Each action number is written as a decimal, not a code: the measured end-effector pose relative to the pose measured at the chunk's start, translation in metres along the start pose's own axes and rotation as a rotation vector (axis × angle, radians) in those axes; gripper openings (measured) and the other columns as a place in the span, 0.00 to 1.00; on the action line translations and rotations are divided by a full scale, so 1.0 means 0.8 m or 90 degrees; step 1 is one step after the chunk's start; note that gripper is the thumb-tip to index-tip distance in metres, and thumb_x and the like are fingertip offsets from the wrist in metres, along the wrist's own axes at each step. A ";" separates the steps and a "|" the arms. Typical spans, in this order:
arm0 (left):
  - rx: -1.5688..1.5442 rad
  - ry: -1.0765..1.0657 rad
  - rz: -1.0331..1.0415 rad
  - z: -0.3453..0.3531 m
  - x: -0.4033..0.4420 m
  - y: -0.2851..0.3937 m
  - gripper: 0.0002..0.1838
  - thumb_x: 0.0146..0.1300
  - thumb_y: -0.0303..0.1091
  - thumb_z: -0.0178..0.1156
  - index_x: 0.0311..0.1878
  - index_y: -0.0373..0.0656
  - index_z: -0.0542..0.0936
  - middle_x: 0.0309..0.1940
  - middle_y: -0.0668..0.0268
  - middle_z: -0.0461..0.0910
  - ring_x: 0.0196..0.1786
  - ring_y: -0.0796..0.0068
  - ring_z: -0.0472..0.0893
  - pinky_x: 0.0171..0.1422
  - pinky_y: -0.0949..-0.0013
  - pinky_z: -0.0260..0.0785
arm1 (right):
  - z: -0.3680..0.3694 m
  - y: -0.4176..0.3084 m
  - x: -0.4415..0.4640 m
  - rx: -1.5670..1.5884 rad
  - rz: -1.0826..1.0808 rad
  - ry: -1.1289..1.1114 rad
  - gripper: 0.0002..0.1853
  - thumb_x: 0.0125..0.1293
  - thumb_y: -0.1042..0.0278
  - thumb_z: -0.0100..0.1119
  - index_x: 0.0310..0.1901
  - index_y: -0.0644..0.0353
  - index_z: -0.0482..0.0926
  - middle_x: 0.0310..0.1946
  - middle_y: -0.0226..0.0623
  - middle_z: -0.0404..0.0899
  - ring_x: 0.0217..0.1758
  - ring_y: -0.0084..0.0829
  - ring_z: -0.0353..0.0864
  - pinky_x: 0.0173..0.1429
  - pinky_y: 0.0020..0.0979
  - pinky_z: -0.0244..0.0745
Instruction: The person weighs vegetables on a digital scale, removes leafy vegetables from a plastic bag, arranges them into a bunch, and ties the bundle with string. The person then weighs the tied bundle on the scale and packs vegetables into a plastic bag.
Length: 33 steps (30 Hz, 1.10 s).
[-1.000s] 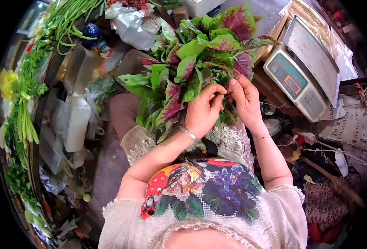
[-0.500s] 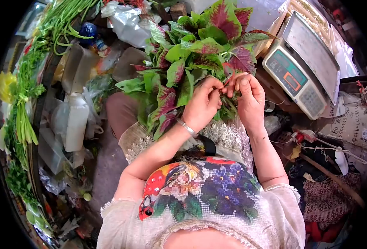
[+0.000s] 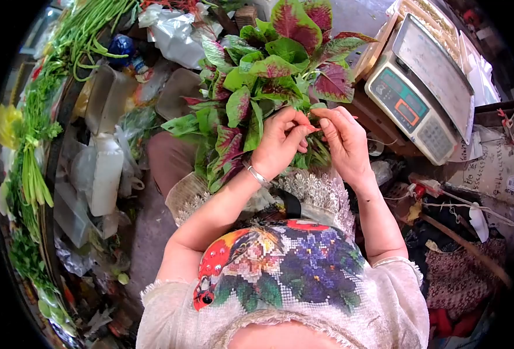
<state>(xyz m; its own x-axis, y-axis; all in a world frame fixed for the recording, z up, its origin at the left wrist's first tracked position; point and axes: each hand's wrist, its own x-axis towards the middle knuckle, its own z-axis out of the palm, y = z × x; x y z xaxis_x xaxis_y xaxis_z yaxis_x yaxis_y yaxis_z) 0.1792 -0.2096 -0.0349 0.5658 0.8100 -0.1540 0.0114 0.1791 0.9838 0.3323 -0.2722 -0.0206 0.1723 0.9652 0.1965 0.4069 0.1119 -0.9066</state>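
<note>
A large bunch of red-and-green amaranth [image 3: 274, 64] leans over my lap, leaves up and away from me, stems [image 3: 318, 154] below my hands. My left hand [image 3: 277, 142] is closed in a pinch on a thin red tie [image 3: 310, 127] at the stem side of the bunch. My right hand [image 3: 347, 142] is also closed, thumb against bent fingers, just right of the tie. A bit of red shows past its far side, so it seems to grip the tie's other part. How the tie runs around the stems is hidden.
A digital scale [image 3: 411, 110] with a metal tray stands at the right. Long green vegetables [image 3: 36, 168] line a curved ledge at the left. Plastic containers [image 3: 107, 174] and bags [image 3: 178, 35] lie between. A wooden stick [image 3: 466, 247] rests at lower right.
The red tie, raised between my fingertips before, is now lower and nearer my left fingers. My right hand has turned and shifted slightly down. The bunch has moved a little left.
</note>
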 end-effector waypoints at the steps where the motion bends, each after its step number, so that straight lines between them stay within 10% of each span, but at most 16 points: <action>1: 0.001 -0.013 -0.011 0.000 0.001 0.000 0.01 0.66 0.22 0.55 0.37 0.39 0.74 0.29 0.68 0.80 0.26 0.84 0.78 0.31 0.79 0.74 | 0.000 0.001 -0.001 -0.001 0.002 0.003 0.10 0.68 0.73 0.54 0.48 0.65 0.78 0.33 0.42 0.75 0.35 0.37 0.78 0.41 0.31 0.72; 11: -0.105 -0.031 -0.037 -0.009 0.008 -0.011 0.04 0.61 0.17 0.56 0.36 0.36 0.73 0.34 0.62 0.79 0.30 0.75 0.82 0.34 0.73 0.79 | -0.012 -0.001 -0.001 0.047 0.010 -0.031 0.03 0.57 0.79 0.58 0.34 0.66 0.76 0.30 0.39 0.78 0.34 0.28 0.79 0.42 0.28 0.73; 20: -0.045 -0.027 -0.015 0.000 0.005 -0.002 0.06 0.55 0.14 0.56 0.30 0.37 0.74 0.37 0.65 0.77 0.30 0.80 0.79 0.27 0.77 0.75 | -0.036 -0.031 0.009 -0.186 -0.030 -0.057 0.08 0.56 0.70 0.65 0.38 0.59 0.81 0.37 0.40 0.75 0.40 0.42 0.79 0.43 0.36 0.75; 25: 0.158 -0.025 0.125 0.002 0.011 -0.016 0.06 0.54 0.16 0.58 0.29 0.37 0.75 0.26 0.72 0.76 0.29 0.84 0.76 0.31 0.78 0.71 | -0.020 -0.016 0.037 -0.119 -0.124 -0.131 0.12 0.59 0.77 0.52 0.45 0.63 0.77 0.40 0.49 0.77 0.44 0.52 0.76 0.50 0.41 0.72; 30: 0.292 -0.010 0.217 0.007 -0.002 0.005 0.04 0.57 0.21 0.56 0.33 0.42 0.76 0.28 0.61 0.75 0.31 0.66 0.75 0.37 0.66 0.66 | -0.013 0.004 0.040 -0.056 -0.101 -0.143 0.11 0.57 0.77 0.52 0.42 0.65 0.77 0.37 0.50 0.75 0.43 0.51 0.76 0.47 0.40 0.72; 33: 0.432 -0.093 0.383 0.001 0.000 0.002 0.13 0.60 0.19 0.52 0.48 0.38 0.75 0.43 0.54 0.75 0.49 0.53 0.77 0.52 0.59 0.71 | -0.019 0.004 0.042 -0.050 -0.117 -0.169 0.10 0.56 0.78 0.54 0.41 0.65 0.77 0.36 0.48 0.75 0.41 0.49 0.76 0.46 0.38 0.72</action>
<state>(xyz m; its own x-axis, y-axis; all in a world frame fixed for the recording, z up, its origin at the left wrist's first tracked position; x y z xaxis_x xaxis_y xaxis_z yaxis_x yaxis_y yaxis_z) 0.1795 -0.2099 -0.0334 0.7310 0.5735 0.3698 0.1364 -0.6538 0.7443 0.3531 -0.2430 -0.0113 -0.1464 0.9595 0.2408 0.4797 0.2817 -0.8310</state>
